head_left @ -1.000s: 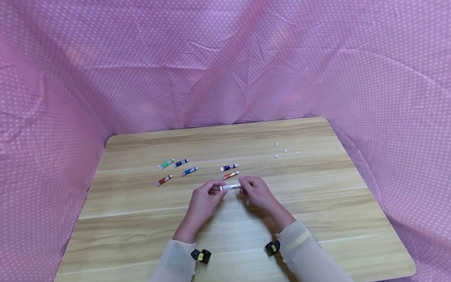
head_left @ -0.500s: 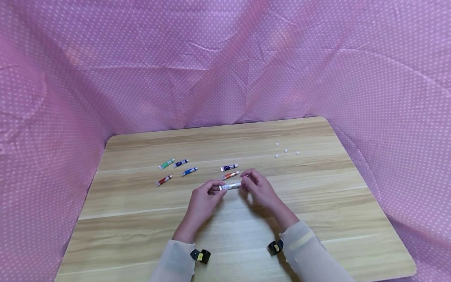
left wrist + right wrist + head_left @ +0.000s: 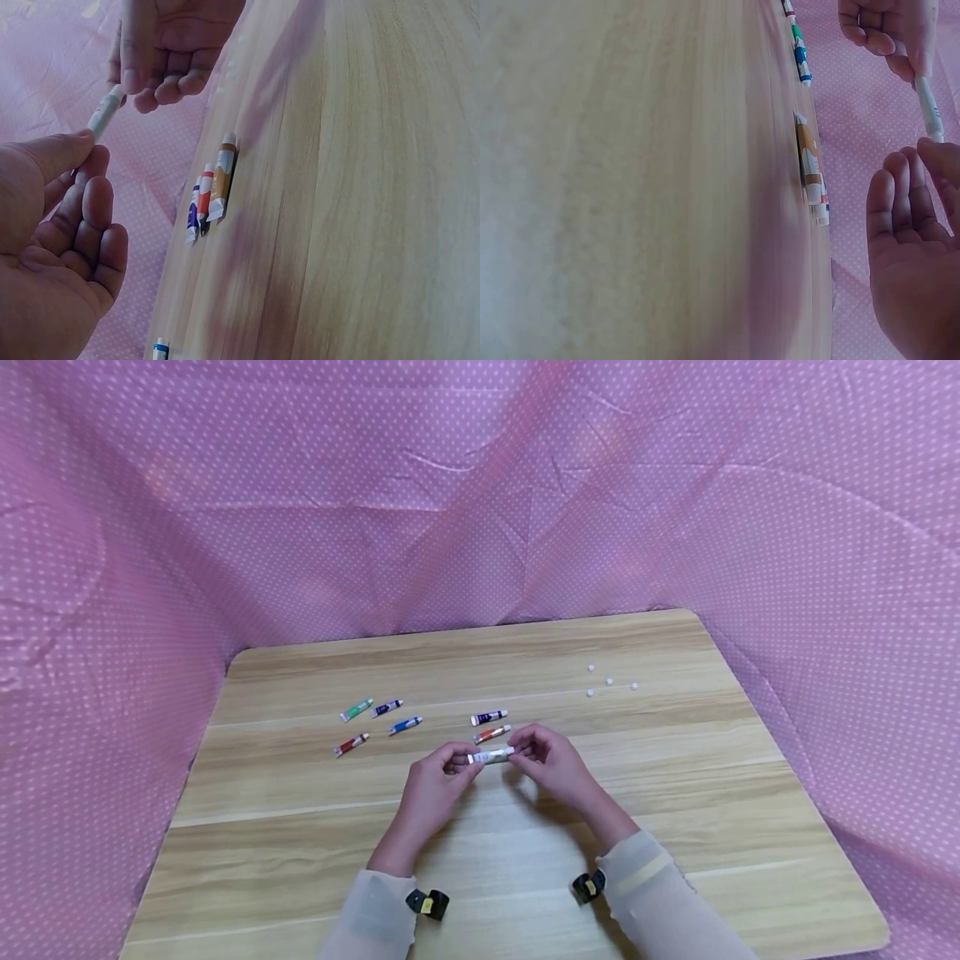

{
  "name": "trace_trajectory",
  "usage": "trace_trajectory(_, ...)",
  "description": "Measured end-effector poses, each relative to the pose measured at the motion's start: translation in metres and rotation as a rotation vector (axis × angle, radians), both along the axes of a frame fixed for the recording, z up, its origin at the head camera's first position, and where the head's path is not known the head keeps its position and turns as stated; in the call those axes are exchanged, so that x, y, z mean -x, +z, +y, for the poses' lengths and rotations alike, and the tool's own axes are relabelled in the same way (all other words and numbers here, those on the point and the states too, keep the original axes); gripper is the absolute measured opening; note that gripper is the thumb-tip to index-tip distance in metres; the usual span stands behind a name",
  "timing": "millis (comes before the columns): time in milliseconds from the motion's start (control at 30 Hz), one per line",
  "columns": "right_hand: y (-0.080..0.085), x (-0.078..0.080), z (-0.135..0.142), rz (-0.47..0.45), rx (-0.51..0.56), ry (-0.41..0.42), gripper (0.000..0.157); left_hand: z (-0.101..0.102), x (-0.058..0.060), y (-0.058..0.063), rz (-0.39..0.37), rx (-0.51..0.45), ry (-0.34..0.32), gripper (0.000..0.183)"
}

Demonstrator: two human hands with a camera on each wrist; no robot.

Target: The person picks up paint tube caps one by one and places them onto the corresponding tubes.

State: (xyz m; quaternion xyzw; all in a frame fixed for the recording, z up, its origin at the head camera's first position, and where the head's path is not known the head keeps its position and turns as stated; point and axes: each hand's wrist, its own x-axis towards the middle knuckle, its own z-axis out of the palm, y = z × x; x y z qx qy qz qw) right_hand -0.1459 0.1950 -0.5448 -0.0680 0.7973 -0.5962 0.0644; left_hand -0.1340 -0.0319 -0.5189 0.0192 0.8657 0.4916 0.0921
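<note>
A small white paint tube (image 3: 491, 757) is held up off the table between both hands. My left hand (image 3: 431, 789) pinches its flat tail end between thumb and fingertips. At the white-capped end, my right hand (image 3: 553, 768) pinches the tip with thumb and forefinger. The left wrist view shows the tube (image 3: 103, 116) tilted, with the other right fingers loosely bent. Just beyond the hands lie an orange tube (image 3: 491, 734) and a dark purple tube (image 3: 489, 717). An ochre tube (image 3: 223, 180) lies beside them in the left wrist view.
To the left lie green (image 3: 356, 710), dark blue (image 3: 387, 708), blue (image 3: 406, 726) and red (image 3: 351, 744) tubes. Several small white caps (image 3: 609, 682) sit at the back right of the wooden table (image 3: 712, 827). A pink dotted curtain (image 3: 480, 510) surrounds it.
The right fingers came off the cap end, bent above it half a second ago, and now pinch it again. The left hand has kept its hold on the paint tube.
</note>
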Motion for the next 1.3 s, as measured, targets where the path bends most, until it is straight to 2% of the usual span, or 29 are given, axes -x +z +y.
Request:
trace_trajectory(167, 0.0019, -0.0015, 0.0011, -0.025, -0.039, -0.03, 0.016, 0.001, -0.0005, 0.0004, -0.005, -0.004, -0.003, 0.018)
trace_trajectory(433, 0.0014, -0.0021, 0.0026, -0.044, -0.03, 0.007, 0.013, 0.0009, -0.0015, 0.0001, -0.022, -0.004, 0.003, 0.018)
trace_trajectory(833, -0.0002, -0.005, 0.0028, -0.076, 0.03, 0.091, 0.016, 0.0032, -0.0022, -0.0015, -0.027, -0.003, 0.008, 0.018)
trace_trajectory(1300, -0.0013, -0.0044, 0.0013, -0.111, 0.014, 0.103, 0.027, 0.0029, -0.0033, -0.0025, 0.021, 0.012, -0.007, 0.016)
